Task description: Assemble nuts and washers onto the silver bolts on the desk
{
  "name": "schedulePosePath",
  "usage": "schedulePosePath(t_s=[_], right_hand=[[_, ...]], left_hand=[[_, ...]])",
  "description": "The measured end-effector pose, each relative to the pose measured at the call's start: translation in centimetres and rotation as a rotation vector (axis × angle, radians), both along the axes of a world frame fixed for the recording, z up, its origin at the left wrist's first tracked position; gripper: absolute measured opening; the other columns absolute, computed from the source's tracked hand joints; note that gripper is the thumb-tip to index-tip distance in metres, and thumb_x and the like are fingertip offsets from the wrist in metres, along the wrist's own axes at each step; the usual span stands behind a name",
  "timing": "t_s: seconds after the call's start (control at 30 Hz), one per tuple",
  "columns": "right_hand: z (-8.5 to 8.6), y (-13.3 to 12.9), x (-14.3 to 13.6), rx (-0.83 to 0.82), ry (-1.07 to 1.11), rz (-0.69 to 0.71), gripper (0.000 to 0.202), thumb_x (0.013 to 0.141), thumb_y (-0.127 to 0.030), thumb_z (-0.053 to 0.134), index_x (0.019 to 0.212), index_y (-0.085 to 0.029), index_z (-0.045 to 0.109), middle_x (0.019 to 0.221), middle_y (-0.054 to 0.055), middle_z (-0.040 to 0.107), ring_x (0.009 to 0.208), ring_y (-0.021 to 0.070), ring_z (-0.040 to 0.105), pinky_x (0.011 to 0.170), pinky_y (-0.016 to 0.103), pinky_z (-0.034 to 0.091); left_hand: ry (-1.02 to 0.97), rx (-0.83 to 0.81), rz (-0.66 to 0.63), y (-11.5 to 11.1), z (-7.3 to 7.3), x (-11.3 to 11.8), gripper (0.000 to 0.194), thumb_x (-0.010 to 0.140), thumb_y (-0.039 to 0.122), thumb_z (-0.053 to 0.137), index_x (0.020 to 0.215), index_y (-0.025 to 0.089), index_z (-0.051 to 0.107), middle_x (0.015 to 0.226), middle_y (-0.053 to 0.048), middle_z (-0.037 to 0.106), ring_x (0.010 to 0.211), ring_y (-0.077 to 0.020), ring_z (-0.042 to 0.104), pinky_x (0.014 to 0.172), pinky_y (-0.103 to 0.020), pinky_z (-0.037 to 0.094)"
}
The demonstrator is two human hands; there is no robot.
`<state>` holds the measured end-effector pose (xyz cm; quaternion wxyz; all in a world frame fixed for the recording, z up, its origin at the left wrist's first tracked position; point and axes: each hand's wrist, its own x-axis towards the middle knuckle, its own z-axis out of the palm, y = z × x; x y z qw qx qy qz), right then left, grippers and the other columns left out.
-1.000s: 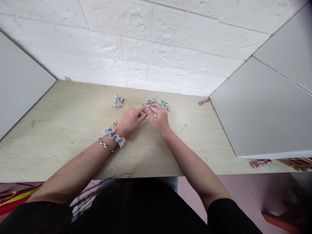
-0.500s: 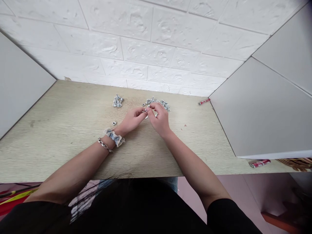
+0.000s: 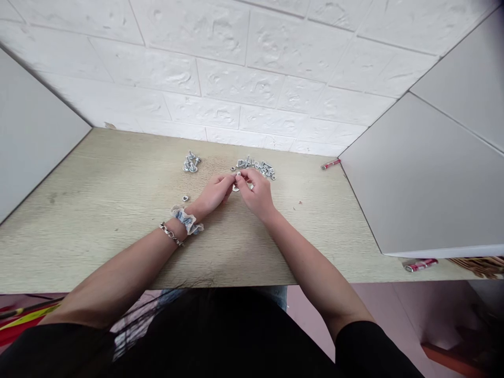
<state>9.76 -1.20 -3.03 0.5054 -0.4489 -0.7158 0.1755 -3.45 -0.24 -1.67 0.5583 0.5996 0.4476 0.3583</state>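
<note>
At the middle of the wooden tabletop (image 3: 129, 220), my left hand (image 3: 216, 194) and my right hand (image 3: 256, 193) meet at the fingertips. Both are closed in a pinch around a small metal piece (image 3: 238, 175), too small to name. Just below the fingertips a flat washer (image 3: 235, 188) shows on the table. Behind my right hand lies a loose pile of bolts and nuts (image 3: 248, 162). Farther left stands a small group of bolts (image 3: 191, 163). A single nut (image 3: 185, 198) lies near my left wrist.
A white brick-patterned wall (image 3: 220, 79) closes the back. Grey panels stand at the left (image 3: 35, 131) and right (image 3: 433, 173). One red battery (image 3: 331, 164) lies by the right panel, another (image 3: 421, 264) near the front right edge.
My left fingers have curled in and shifted slightly at the small piece, which shows more upright between the fingertips. The piles and the single nut have stayed in place.
</note>
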Motion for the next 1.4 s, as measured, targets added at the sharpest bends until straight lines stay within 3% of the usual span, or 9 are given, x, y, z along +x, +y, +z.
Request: schedulePosePath(t_s=[0.47, 0.9, 1.4], right_hand=[[-0.7, 0.5, 0.1, 0.015, -0.081, 0.037, 0.016, 0.084, -0.023, 0.045, 0.09, -0.019, 0.059, 0.087, 0.003, 0.061, 0.081, 0.0154, 0.056, 0.075, 0.029, 0.044], [-0.7, 0.4, 0.1, 0.012, -0.078, 0.035, 0.014, 0.083, -0.024, 0.049, 0.09, -0.019, 0.059, 0.087, 0.003, 0.061, 0.081, 0.0148, 0.056, 0.075, 0.028, 0.044], [-1.3, 0.3, -0.6, -0.069, -0.017, 0.022, 0.015, 0.084, -0.028, 0.045, 0.088, -0.019, 0.056, 0.08, 0.002, 0.06, 0.073, 0.0138, 0.056, 0.069, 0.027, 0.045]], left_hand=[[0.199, 0.187, 0.196, -0.2, 0.1, 0.3, 0.027, 0.079, 0.03, 0.035, 0.055, 0.017, 0.036, 0.045, 0.002, 0.035, 0.048, -0.0108, 0.035, 0.046, -0.023, 0.027], [0.223, 0.238, 0.104, 0.4, -0.5, 0.0, 0.024, 0.079, 0.029, 0.032, 0.059, 0.018, 0.037, 0.049, 0.002, 0.036, 0.051, -0.0115, 0.036, 0.047, -0.022, 0.029], [0.154, 0.125, 0.043, 0.5, -0.5, -0.1, 0.026, 0.079, 0.03, 0.031, 0.057, 0.018, 0.034, 0.049, 0.002, 0.032, 0.046, -0.0102, 0.031, 0.043, -0.023, 0.028]])
